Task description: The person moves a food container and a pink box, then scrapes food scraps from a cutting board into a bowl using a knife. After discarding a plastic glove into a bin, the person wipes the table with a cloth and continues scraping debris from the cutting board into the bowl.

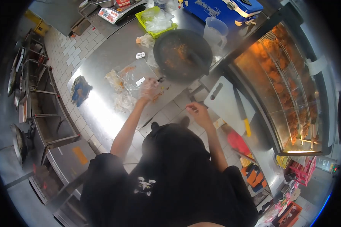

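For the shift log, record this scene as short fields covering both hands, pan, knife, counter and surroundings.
Left hand: in a clear glove, beside the pan; grip unclear
Right hand: fingers curled, near the cutting board
Pan: dark, round, brownish-orange residue inside
Knife: yellow-handled, on the cutting board
Metal counter: holds crumpled plastic, blue-and-dark cloth
Beyond the pan: green basket, blue cooler

from my end i make out pale tiled floor (75, 51) at the far left, beside a steel worktable (104, 68) throwing back a white glare. metal racks (45, 90) line the left; on my right, a glass-fronted display cabinet (282, 90) glows warm orange.
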`<state>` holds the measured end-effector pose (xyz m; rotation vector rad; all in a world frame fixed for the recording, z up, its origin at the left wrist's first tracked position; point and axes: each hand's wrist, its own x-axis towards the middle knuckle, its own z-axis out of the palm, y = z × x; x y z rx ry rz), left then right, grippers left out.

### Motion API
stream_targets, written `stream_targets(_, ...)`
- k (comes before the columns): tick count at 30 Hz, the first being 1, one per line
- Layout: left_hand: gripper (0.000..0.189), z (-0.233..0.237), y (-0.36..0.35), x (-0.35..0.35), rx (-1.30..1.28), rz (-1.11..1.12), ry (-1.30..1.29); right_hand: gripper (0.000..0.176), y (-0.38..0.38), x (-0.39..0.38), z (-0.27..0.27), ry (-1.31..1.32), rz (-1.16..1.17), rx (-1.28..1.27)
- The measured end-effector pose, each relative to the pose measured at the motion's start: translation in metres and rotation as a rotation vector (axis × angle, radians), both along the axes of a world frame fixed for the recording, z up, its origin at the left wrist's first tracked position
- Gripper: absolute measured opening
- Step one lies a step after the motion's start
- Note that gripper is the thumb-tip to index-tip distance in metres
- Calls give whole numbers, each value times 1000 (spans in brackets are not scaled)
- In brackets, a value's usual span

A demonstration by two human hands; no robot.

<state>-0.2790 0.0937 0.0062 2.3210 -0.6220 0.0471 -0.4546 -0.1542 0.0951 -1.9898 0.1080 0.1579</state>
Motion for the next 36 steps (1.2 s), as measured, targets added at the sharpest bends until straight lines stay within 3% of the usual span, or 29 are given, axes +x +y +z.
stream_targets(1,20,14,9,1,-352,111,244,21,-7,1,2,-16,-58,9)
stream_targets(3,21,17,39,20,-413,125,515,20,-19,6,-3,-4,-121,23)
stream_targets(4,21,21,43,22,-409,139,510,20,-23,10,-9,-4,-108,30)
stream_targets(6,17,52,49,24,-781,150,586,23,-25,23,-11,-36,-66,45)
stream_targets(8,22,58,52,25,-751,130,547,23,-16,41,-4,-85,-14,75)
stream_targets(10,24,79,31,12,-508,19,453,24,2,58,15,-135,29,100)
stream_targets(12,23,116,-2,-7,-102,-1,387,26,26,73,42,-289,-99,346)
stream_targets(15,28,106,-26,-19,-167,-154,337,24,37,85,67,-330,-91,419)
stream_targets(17,32,107,-41,-20,-30,-315,-74,22,30,92,42,-354,-96,395)
stream_targets(18,32,113,-49,-16,-27,-315,-77,20,27,95,36,-375,-101,367)
stream_targets(20,32,128,-64,-8,3,-349,-359,16,16,98,28,-461,-188,313)
stream_targets(22,33,149,-83,-17,-41,-221,-409,13,8,103,20,-543,-260,260)
stream_targets(24,34,152,-85,-24,-80,-79,-466,8,2,121,-1,-582,-516,539)
stream_targets(26,32,137,-72,-38,-180,96,-409,7,-5,132,-27,-573,-535,659)
stream_targets(28,29,114,-49,-54,-124,216,-372,9,-20,143,-56,-630,-511,-53)
stream_targets(30,27,90,-20,-71,-71,322,-328,11,-22,142,-72,-517,-436,-147)
stream_targets(32,28,69,9,-80,-108,555,-75,14,-19,135,-69,-621,-450,-425)
stream_targets(33,28,61,24,-76,-113,562,-75,16,-13,127,-54,-635,-475,-480)
stream_targets(35,31,44,52,-69,-40,800,52,16,1,112,-42,-660,-468,-456)
stream_targets(36,31,36,62,-63,-44,808,62,16,10,104,-41,-685,-471,-427)
